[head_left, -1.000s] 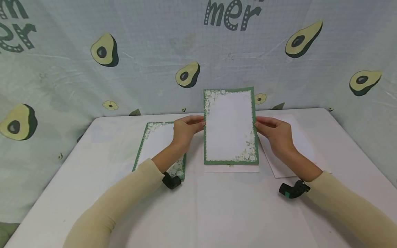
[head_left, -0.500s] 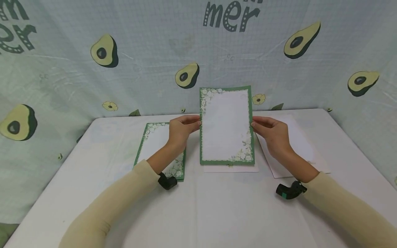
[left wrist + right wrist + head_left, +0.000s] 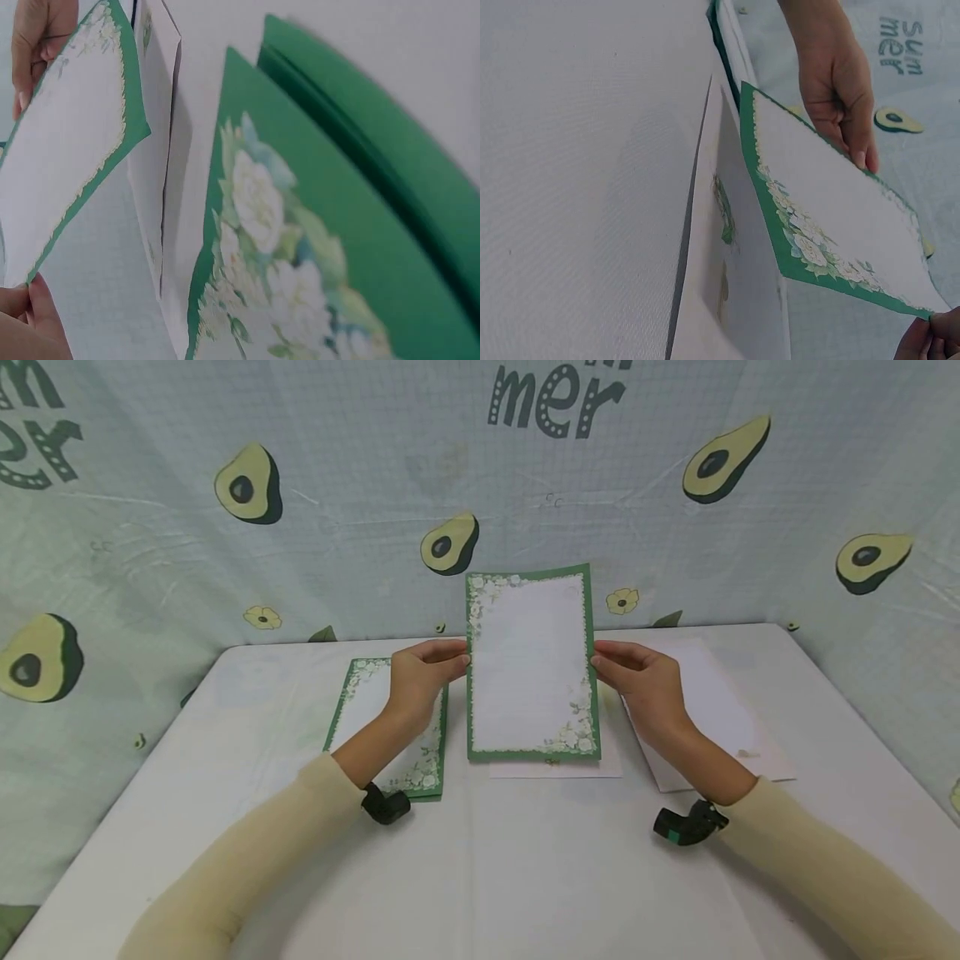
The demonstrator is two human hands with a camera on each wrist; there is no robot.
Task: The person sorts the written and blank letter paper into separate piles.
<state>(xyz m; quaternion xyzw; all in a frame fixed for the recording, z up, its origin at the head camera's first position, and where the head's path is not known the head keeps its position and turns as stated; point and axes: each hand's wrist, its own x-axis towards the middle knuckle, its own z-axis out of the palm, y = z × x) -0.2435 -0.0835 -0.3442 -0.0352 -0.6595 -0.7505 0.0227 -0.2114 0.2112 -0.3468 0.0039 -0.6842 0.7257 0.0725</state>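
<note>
Between both hands a sheet of paper [image 3: 529, 664] with a green border and white flowers in two corners is held up, facing the camera. My left hand [image 3: 417, 681] pinches its left edge between thumb and fingers; my right hand [image 3: 647, 683] pinches the right edge the same way. Behind its lower edge a pale sheet [image 3: 555, 770] lies on the table. Under my left forearm rests a stack of green-bordered sheets [image 3: 427, 781], its near corner large in the left wrist view. A pale pink-edged stack of paper [image 3: 738, 727] lies beneath my right forearm.
The table [image 3: 480, 877] has a white cover. A cloth backdrop [image 3: 337, 560] printed with avocados rises behind and at the sides. Black wrist cameras [image 3: 386, 804] hang under both wrists.
Both hands have carried the raised green-bordered sheet to the left, uncovering more of the pale sheet's right side. Both grips look the same.
</note>
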